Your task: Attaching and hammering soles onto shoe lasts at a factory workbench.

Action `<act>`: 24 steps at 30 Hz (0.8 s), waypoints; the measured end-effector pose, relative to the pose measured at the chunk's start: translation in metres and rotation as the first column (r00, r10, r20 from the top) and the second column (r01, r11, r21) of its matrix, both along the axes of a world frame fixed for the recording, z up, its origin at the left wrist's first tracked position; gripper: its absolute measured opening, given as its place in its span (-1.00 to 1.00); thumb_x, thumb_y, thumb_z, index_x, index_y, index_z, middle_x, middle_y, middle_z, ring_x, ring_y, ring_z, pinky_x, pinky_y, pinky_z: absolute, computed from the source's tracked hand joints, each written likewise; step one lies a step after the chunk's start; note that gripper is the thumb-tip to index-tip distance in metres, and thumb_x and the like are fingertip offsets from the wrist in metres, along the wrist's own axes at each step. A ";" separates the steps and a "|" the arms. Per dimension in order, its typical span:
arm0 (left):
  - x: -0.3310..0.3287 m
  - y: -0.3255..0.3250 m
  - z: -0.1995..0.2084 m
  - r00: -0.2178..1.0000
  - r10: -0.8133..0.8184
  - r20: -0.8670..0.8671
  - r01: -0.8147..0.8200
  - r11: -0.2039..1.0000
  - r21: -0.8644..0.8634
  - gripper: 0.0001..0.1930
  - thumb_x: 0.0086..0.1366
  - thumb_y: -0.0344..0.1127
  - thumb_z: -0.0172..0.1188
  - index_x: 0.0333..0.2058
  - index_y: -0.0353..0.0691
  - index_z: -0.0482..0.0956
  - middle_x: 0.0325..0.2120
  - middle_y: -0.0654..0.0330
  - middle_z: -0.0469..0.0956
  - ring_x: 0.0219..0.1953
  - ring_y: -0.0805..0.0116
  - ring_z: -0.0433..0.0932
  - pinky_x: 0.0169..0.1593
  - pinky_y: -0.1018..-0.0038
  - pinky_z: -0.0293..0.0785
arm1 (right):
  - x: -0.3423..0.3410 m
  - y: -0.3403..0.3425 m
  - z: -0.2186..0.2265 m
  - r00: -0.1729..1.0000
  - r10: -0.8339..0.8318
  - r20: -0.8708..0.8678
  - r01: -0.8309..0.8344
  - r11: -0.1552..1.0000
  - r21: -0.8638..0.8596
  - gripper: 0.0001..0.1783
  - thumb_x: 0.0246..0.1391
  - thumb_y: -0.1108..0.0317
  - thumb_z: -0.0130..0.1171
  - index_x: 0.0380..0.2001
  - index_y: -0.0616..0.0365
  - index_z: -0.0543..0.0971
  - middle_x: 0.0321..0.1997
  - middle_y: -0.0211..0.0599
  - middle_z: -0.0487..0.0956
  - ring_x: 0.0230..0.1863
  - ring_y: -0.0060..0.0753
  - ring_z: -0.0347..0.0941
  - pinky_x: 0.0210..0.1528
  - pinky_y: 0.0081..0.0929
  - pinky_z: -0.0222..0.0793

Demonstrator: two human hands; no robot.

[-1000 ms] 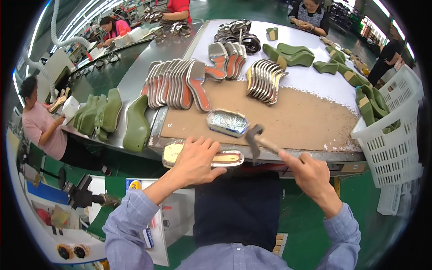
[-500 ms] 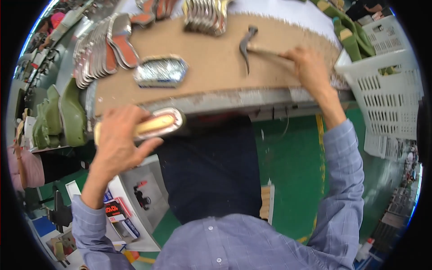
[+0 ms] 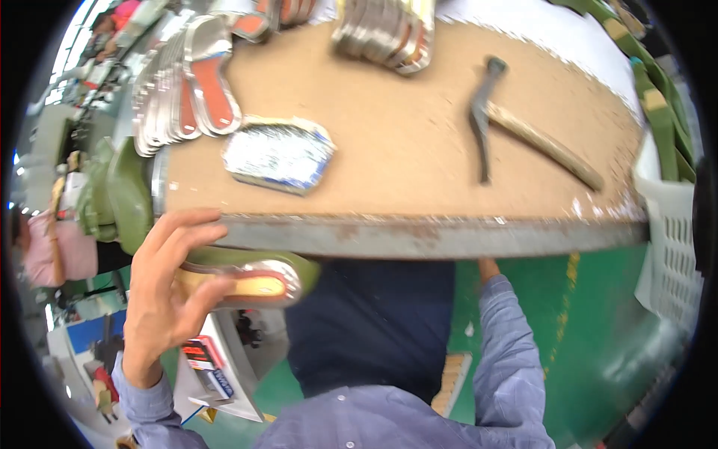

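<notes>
While the left hand (image 3: 168,295) spread its fingers around one green last (image 3: 309,271) just below the edge of the table (image 3: 419,235), we could not tell whether it gripped. One silver-rimmed sole (image 3: 260,287) already sat on this last; the stacked soles (image 3: 212,86), too blurred to count, lay without lasts. We counted one hammer (image 3: 480,112), laid down, and one foil-topped block (image 3: 278,153). The right hand (image 3: 488,269) hid its fingers, their state unknown.

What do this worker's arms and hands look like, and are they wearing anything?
Blue-grey, long shirt sleeves end near the wrists. The left hand shows no glove or watch. The right hand is mostly hidden by the table.
</notes>
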State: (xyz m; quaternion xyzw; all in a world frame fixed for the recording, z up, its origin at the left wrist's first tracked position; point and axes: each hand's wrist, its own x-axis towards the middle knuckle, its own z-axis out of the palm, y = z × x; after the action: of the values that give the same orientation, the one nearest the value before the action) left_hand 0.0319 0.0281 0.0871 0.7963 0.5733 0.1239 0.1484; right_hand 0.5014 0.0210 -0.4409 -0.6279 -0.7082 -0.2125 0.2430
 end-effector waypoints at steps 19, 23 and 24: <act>0.008 0.120 -0.081 0.998 -0.010 -0.059 0.011 1.000 0.019 -0.88 0.04 -0.34 0.23 -0.45 -0.24 0.62 -0.51 0.05 0.61 -0.42 0.05 0.60 -0.27 0.27 0.50 | -0.079 -0.158 0.293 -0.026 -0.421 -0.907 -0.309 0.866 -0.393 -0.68 0.33 0.14 -0.12 -0.37 0.14 0.40 -0.53 -0.38 0.43 -0.64 -0.67 0.31 -0.59 -0.67 0.33; 0.012 0.117 -0.067 0.997 -0.033 0.066 0.028 0.997 0.074 -0.86 0.02 -0.40 0.12 -0.42 -0.24 0.62 -0.49 -0.06 0.59 -0.35 -0.05 0.58 -0.23 0.16 0.50 | -0.124 -0.194 0.279 -0.140 -0.681 -0.718 -0.555 0.655 -0.513 -0.86 0.13 0.46 0.04 -0.23 0.18 0.42 -0.59 -0.38 0.40 -0.71 -0.61 0.30 -0.70 -0.60 0.34; 0.011 0.118 -0.068 0.993 -0.075 0.096 0.063 0.990 0.124 -0.85 0.02 -0.41 0.12 -0.40 -0.24 0.61 -0.48 -0.06 0.59 -0.36 -0.07 0.57 -0.23 0.16 0.50 | -0.124 -0.199 0.281 -0.121 -0.729 -0.674 -0.579 0.603 -0.549 -0.80 0.09 0.50 0.00 -0.18 0.18 0.43 -0.60 -0.38 0.39 -0.72 -0.59 0.30 -0.70 -0.60 0.34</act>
State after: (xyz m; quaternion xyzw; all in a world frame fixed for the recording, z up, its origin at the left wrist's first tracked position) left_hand 0.0429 0.1460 0.0191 0.8160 0.5285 0.1928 0.1328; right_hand 0.3770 -0.1781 -0.1600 -0.6302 -0.2168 0.6549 0.3562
